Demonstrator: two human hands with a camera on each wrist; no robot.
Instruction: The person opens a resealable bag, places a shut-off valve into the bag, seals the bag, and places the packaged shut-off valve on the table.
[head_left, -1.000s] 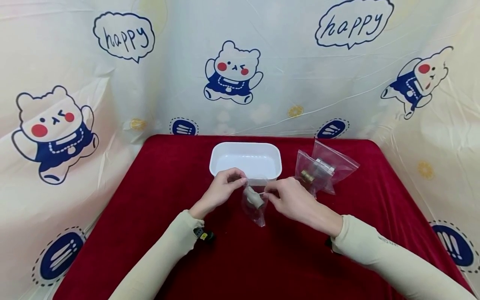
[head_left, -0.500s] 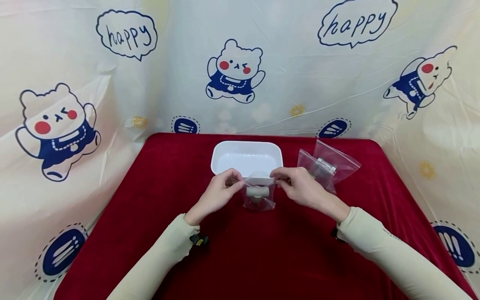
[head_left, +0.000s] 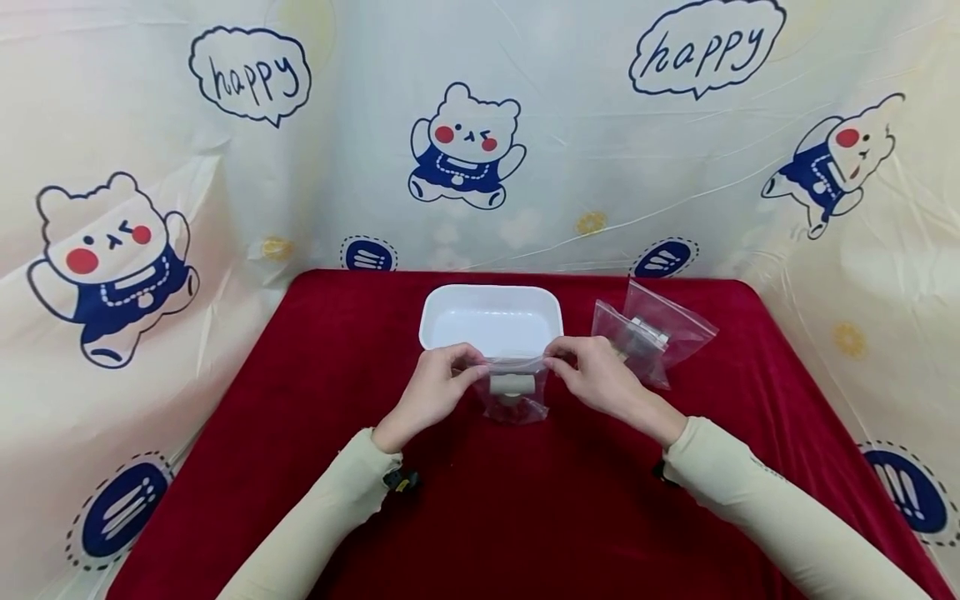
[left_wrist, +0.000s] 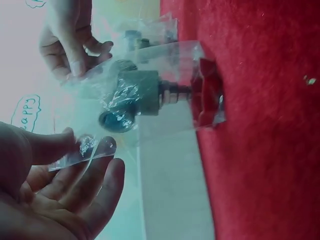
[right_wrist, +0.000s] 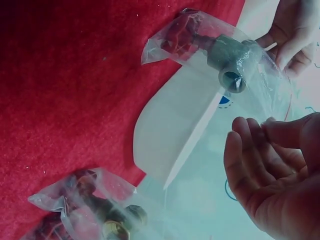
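A clear zip bag [head_left: 517, 411] hangs in front of the white basin, its mouth edge at the top. Inside it is a valve [left_wrist: 140, 95] with a grey-green body and a red handwheel [left_wrist: 204, 95] pointing down. My left hand [head_left: 431, 387] pinches one top corner of the bag between thumb and fingers. At the opposite top corner, my right hand [head_left: 603, 383] pinches the same edge. The right wrist view shows the valve body [right_wrist: 227, 55] through the plastic, with an open port facing the camera. Whether the seal is closed I cannot tell.
The white basin [head_left: 491, 321] stands just behind the hands. To its right lie more clear bags [head_left: 693, 329] with metal fittings; in the right wrist view one holds another valve [right_wrist: 102, 207]. Red cloth [head_left: 480, 517] covers the table, and a printed curtain hangs behind.
The bag turned from tilted to level, its valve body now lying crosswise. My right hand moved up and took the top right corner; since then both hands have barely shifted.
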